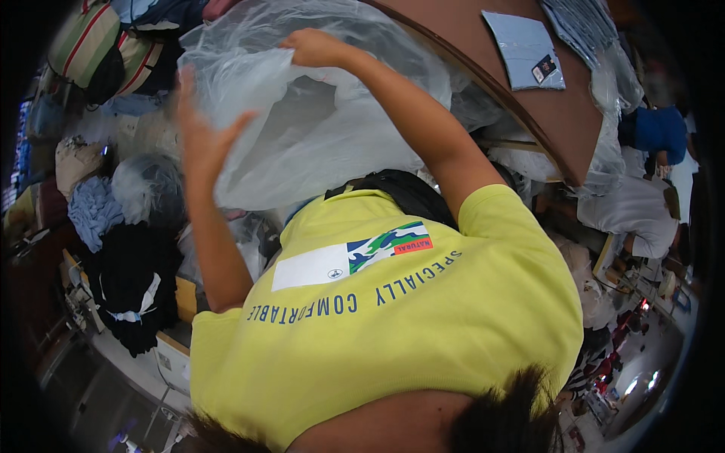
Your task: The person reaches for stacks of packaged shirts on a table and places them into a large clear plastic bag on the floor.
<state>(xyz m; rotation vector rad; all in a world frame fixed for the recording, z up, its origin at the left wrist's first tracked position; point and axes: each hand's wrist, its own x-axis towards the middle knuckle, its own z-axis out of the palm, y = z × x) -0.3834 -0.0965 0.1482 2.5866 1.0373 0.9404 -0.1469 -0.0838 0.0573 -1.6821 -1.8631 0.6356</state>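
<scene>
A large, clear plastic bag (317,147) spreads out in front of my body, its film crumpled and its mouth partly gaping. At the bag's upper part, my right hand (319,48) is closed, with its fingers pinching the film. My left hand (205,132) is raised at the bag's left side. Its thumb stands well apart from the fingers, which are slightly smeared by motion. The left palm is beside the film, and I see nothing gripped in it.
A brown table (521,98) at the upper right bears a folded light blue shirt (525,51) with a dark tag. Striped bags (94,49), a blue cloth bundle (94,211) and black garments (132,279) crowd the left. A person in a pale shirt (630,215) is at the right.
</scene>
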